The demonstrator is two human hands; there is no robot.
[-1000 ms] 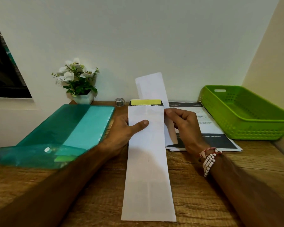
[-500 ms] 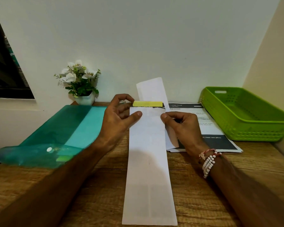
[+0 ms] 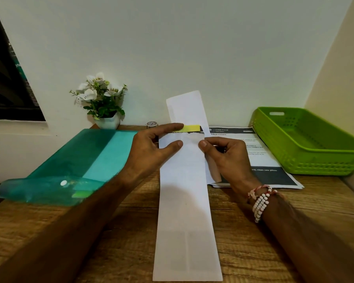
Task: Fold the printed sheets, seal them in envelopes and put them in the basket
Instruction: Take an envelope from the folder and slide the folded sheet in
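A long white envelope (image 3: 184, 201) lies lengthwise on the wooden table (image 3: 253, 231), with a yellow adhesive strip (image 3: 193, 128) at its far end. My left hand (image 3: 149, 152) pinches that far end: the index finger lies across the strip and the thumb presses the envelope face. On the other side, my right hand (image 3: 229, 158) pinches the envelope's right edge near the top, thumb on the paper and fingers curled. Printed sheets (image 3: 274, 176) lie under and beside my right hand. The green basket (image 3: 307, 160) stands at the back right.
Another white envelope or folded sheet (image 3: 187, 109) leans on the wall behind the envelope. A teal plastic folder (image 3: 86, 160) covers the table's left side. A small potted plant (image 3: 102, 101) and a tape roll (image 3: 151, 124) sit at the back edge.
My left hand slid up from the envelope's middle to its far end, and the index finger now lies over the yellow strip. My right hand moved up the right edge.
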